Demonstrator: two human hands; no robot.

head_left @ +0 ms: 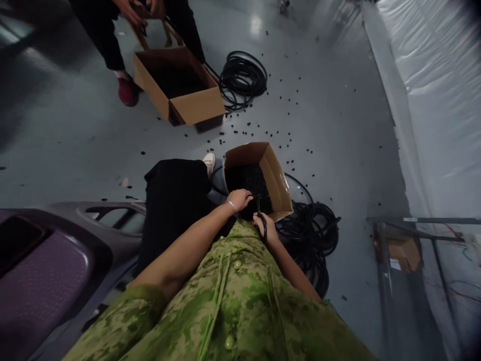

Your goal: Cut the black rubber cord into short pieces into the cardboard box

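Observation:
Over an open cardboard box (280, 175), my left hand (239, 199) is closed on a thin black hose (255, 196). My right hand (266, 226) grips scissors with black handles (264, 231), their blades pointing up across the hose. Many small black pieces (255, 178) fill the bottom of the box. Beside its right wall lie tangled coils of black hose (317, 225) on the floor. Where the blades meet the hose is too small to make out clearly.
Across from me, another person's hands (141, 12) work above a second cardboard box (197, 105). Near it lies a coil of hose (244, 75). Small black bits (248, 125) are scattered over the grey floor. A purple plastic chair (48, 281) is at left, a metal-framed rack (409, 220) at right.

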